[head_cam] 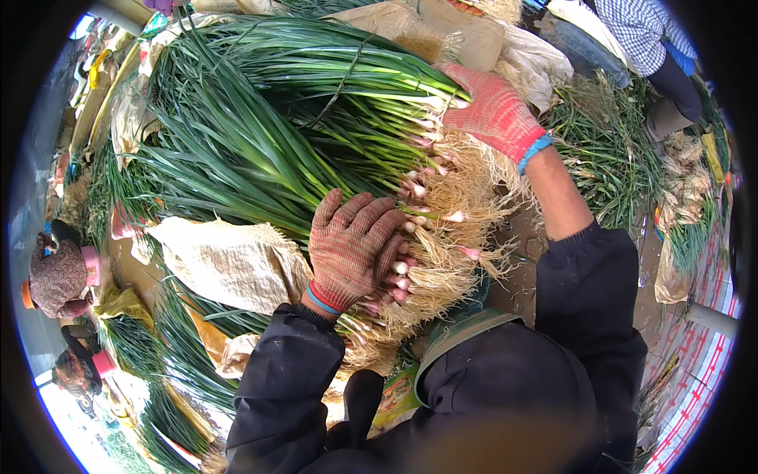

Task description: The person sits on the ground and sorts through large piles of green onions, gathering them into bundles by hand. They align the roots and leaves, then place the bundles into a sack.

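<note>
A large heap of green garlic [284,136] lies before me, long leaves to the left, pale bulbs and straw-coloured roots [468,195] to the right. A thin dark tie [342,83] runs across the far part of the leaves. My left hand [355,246], in a red-and-tan knitted glove, curls over stalks just behind the bulbs at the near side. At the far side, my right hand [491,109], in a brighter red glove, grips white stems by the roots. Its fingertips are partly hidden behind the stalks.
A white woven sack [231,263] lies left of my left hand. More green leafy stalks [604,142] cover the ground at right, near another person's checked sleeve [636,29]. Two people [62,272] are at the far left. A green-rimmed container [450,332] is close to my body.
</note>
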The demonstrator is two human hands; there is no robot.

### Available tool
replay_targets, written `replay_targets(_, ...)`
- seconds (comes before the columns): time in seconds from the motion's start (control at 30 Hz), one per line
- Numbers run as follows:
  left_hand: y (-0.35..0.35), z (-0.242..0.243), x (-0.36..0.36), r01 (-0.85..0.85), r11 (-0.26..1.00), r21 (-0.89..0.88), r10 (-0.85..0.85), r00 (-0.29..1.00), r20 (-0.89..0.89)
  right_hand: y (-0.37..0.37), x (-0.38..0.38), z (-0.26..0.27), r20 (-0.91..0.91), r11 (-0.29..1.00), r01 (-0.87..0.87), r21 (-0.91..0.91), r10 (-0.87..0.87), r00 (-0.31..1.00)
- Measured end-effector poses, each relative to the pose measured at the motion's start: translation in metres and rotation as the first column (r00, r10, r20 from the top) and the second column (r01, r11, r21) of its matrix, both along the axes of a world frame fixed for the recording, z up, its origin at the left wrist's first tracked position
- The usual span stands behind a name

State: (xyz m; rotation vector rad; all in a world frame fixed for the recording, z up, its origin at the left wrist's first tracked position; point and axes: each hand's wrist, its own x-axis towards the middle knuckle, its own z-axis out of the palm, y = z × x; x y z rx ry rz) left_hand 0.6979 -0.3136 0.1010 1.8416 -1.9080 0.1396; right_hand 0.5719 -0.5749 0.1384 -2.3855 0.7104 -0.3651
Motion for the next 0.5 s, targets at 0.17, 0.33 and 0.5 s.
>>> replay_targets(0.17, 0.006, -0.007, 0.002, -0.001, 1.0, -0.022, 0.001, 1.0, 0.012, 0.009, 0.006, 0.008, -0.077, 0.996, 0.059, -0.065, -0.064, 0.995)
replay_targets(0.33, 0.016, -0.013, 0.004, 0.041, 0.995, -0.091, -0.036, 0.998, 0.057, 0.019, 0.005, -0.002, -0.061, 0.921, 0.069, -0.382, -0.1, 0.993)
replay_targets(0.5, 0.02, -0.019, 0.004, 0.03, 0.995, -0.094, -0.023, 0.997, 0.076, 0.037, 0.024, 0.008, 0.13, 0.863, -0.003, -0.506, 0.08, 0.988)
